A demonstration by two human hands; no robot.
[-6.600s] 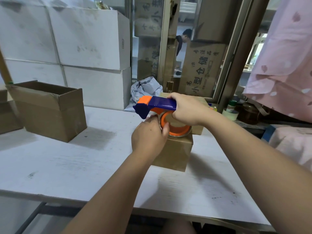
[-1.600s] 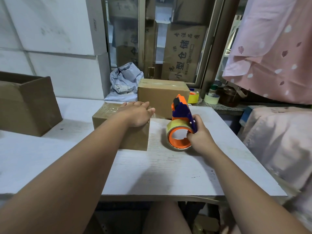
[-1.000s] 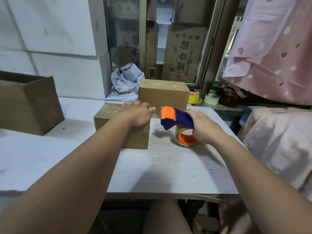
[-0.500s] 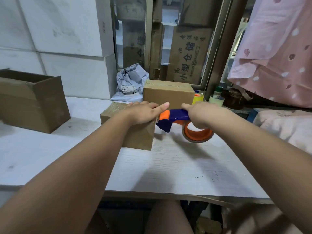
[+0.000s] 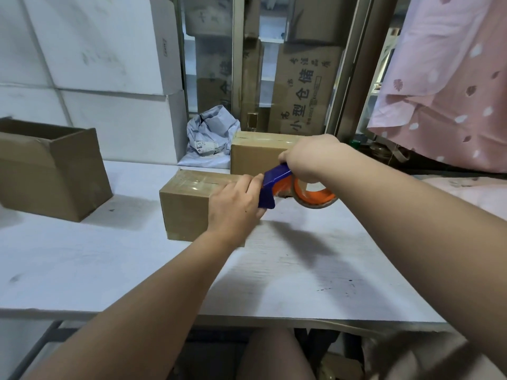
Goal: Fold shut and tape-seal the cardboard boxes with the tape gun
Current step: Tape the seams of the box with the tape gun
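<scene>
Desk point(image 5: 301, 270): open box point(image 5: 55, 171) at 9 o'clock, taped box point(image 5: 186, 212) centre, sealed box point(image 5: 255, 157) at its 12. Tape gun point(image 5: 275, 183) at the taped box's 3 o'clock end, head touching it. Right hand point(image 5: 310, 157) clamped on the gun's handle. Left hand point(image 5: 236, 207) curled over that box end.

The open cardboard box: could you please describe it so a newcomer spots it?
On the white table, at its left end before the white cartons, sits the open cardboard box. Unlike the near taped box and rear taped box, its top gapes open.
</scene>
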